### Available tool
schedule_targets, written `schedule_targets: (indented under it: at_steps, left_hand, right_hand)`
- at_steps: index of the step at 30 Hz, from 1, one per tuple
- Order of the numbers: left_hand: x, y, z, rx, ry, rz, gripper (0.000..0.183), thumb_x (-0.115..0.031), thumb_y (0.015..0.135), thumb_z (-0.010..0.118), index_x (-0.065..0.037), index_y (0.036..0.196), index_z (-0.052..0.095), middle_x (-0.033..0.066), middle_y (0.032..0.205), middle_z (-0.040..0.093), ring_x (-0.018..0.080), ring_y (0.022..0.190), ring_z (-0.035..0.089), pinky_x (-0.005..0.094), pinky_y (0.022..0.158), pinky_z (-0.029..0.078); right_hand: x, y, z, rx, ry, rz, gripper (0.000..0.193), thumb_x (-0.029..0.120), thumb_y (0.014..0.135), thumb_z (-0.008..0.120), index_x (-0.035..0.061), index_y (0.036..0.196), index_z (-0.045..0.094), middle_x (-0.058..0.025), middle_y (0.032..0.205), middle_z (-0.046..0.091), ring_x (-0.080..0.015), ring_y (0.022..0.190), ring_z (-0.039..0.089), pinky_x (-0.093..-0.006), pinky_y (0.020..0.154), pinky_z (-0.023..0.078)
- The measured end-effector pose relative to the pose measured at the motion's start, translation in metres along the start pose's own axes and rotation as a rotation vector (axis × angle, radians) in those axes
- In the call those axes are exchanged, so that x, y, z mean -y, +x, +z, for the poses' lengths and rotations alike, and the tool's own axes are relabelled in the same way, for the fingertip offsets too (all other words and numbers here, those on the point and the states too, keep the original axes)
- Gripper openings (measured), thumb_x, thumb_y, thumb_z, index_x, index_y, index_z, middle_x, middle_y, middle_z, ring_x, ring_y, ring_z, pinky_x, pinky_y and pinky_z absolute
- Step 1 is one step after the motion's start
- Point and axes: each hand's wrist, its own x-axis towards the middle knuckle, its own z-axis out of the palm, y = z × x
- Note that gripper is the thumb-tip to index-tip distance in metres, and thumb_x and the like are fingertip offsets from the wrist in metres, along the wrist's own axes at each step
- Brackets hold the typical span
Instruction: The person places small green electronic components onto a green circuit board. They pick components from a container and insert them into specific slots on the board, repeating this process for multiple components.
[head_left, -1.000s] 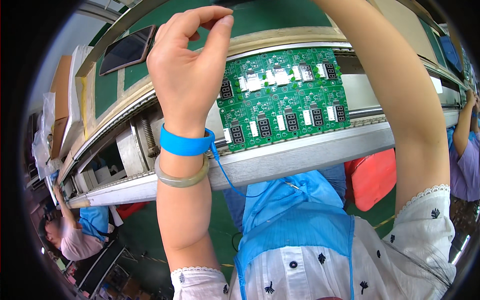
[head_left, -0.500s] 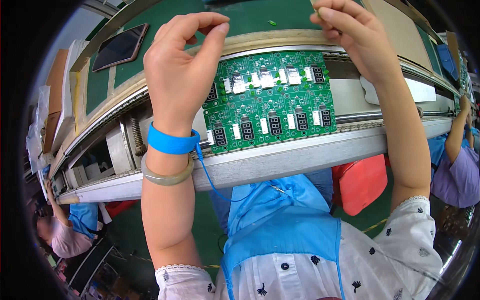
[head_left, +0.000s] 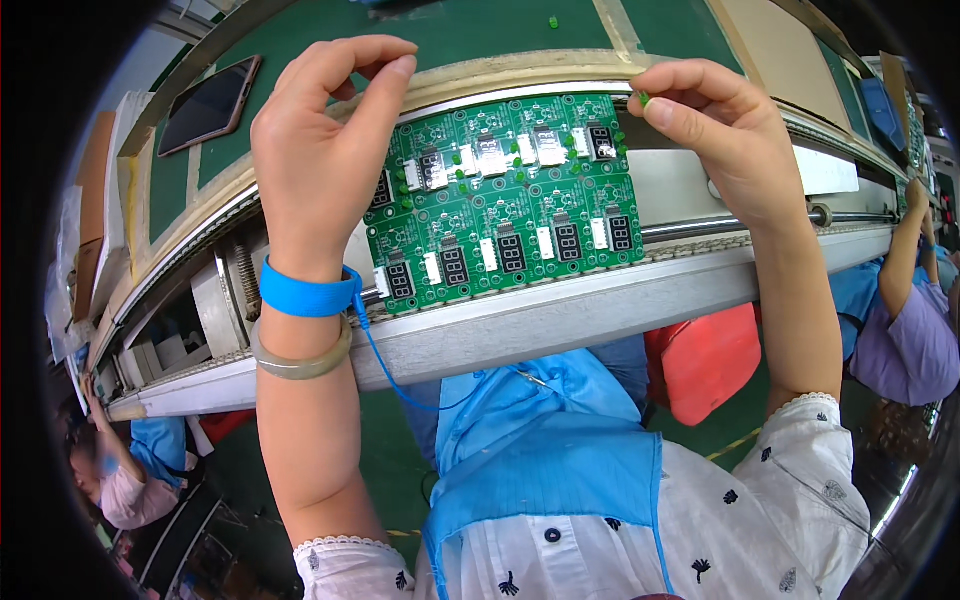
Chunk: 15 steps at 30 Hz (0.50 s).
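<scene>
Right hand (head_left: pixel 735 135), upper right of centre: thumb and index finger closed on a green LED (head_left: pixel 643 98), just right of the panel's top corner. Left hand (head_left: pixel 315 155), upper left of centre: thumb and index fingertips close together; whether anything is held cannot be told. Circuit-board panel (head_left: pixel 500 205), centre, lies on the conveyor (head_left: pixel 560 330), carrying seven-segment displays (head_left: pixel 511 252) and white connectors (head_left: pixel 489 254). Loose LED (head_left: pixel 553 22) on the bench (head_left: pixel 480 40), top centre. Blue bin-like container (head_left: pixel 868 105), upper right: contents indiscernible.

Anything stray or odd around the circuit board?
One small green part lies loose and alone on the green bench top, beyond the circuit board, as if dropped there. I see nothing spilled or broken.
</scene>
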Motion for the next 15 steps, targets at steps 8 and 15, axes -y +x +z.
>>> schedule_targets:
  at_steps: [8,15]
  left_hand:
    - [0.001,-0.001,0.001,0.015,-0.018,-0.001,0.011,-0.007,0.086,0.075,-0.004,0.097,0.077,0.0039,0.087,0.072,0.0139,0.077,0.057,0.0272,0.07,0.047]
    - [0.001,-0.001,0.001,0.024,-0.005,-0.002,0.012,-0.007,0.086,0.075,-0.004,0.098,0.077,0.0038,0.087,0.072,0.0137,0.076,0.056,0.0269,0.07,0.047]
  right_hand:
    - [0.001,-0.009,0.007,-0.043,-0.1,-0.032,0.021,0.006,0.097,0.069,-0.0002,0.117,0.071,-0.0073,0.112,0.072,-0.0152,0.105,0.067,-0.0285,0.096,0.052]
    - [0.008,-0.018,0.015,-0.022,-0.16,-0.011,0.02,0.011,0.097,0.072,-0.0026,0.112,0.072,-0.0059,0.106,0.073,-0.013,0.1,0.068,-0.028,0.093,0.054]
